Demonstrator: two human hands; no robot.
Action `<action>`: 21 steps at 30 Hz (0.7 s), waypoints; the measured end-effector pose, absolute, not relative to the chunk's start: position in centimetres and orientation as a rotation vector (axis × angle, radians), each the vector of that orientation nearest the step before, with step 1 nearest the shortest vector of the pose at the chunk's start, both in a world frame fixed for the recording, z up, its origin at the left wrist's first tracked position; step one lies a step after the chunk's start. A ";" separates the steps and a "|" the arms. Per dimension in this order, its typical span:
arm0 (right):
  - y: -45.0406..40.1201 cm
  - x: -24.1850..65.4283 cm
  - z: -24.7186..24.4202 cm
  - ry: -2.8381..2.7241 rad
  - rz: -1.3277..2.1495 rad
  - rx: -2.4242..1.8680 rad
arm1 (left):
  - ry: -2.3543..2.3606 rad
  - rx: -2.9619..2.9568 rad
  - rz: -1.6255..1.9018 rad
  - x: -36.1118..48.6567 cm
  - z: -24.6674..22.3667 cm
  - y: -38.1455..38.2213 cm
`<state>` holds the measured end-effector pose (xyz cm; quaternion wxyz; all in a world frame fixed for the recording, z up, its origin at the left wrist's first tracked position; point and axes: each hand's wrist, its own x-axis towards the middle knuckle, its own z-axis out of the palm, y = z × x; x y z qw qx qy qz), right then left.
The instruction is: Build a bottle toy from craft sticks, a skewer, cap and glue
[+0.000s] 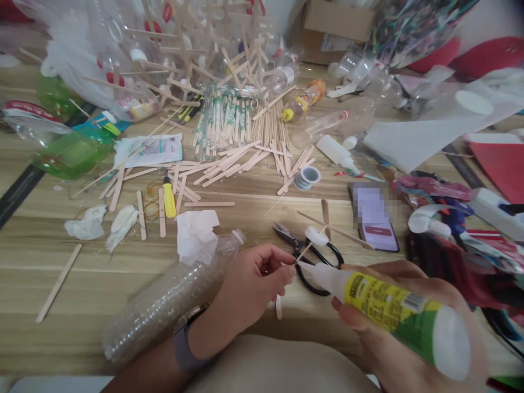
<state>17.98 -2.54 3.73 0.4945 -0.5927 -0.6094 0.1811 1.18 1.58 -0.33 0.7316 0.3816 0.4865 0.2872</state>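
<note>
My left hand [249, 286] pinches the lower end of a thin wooden stick [304, 251] between thumb and forefinger. A white plastic cap [316, 236] sits on the stick near its upper end. In my right hand [380, 344] lies a glue bottle [380, 305] with a yellow and green label, tilted so its nozzle points left. The nozzle tip is at the stick's lower end, by my left fingertips; whether glue is coming out cannot be seen. Black-handled scissors [339, 255] lie beneath the stick and cap. A clear plastic bottle [159, 305] rests beside my left forearm.
Flat craft sticks [229, 164] are scattered across the wooden table. Beyond them are bundled skewers [268, 124] and a pile of plastic bottles. A phone [374, 218] lies right of the scissors. A yellow-handled screwdriver [168, 199] and crumpled tissues [85, 222] lie left.
</note>
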 end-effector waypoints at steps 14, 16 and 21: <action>-2.4 18.8 3.0 -1.601 0.326 -1.340 | 1.062 0.830 0.640 1.2 -0.3 1.6; -2.4 18.9 2.9 -1.615 0.325 -1.315 | 1.062 0.834 0.637 1.2 -0.3 1.6; -2.5 18.3 3.0 -1.508 0.462 -1.363 | 1.075 0.816 0.627 1.1 0.0 1.6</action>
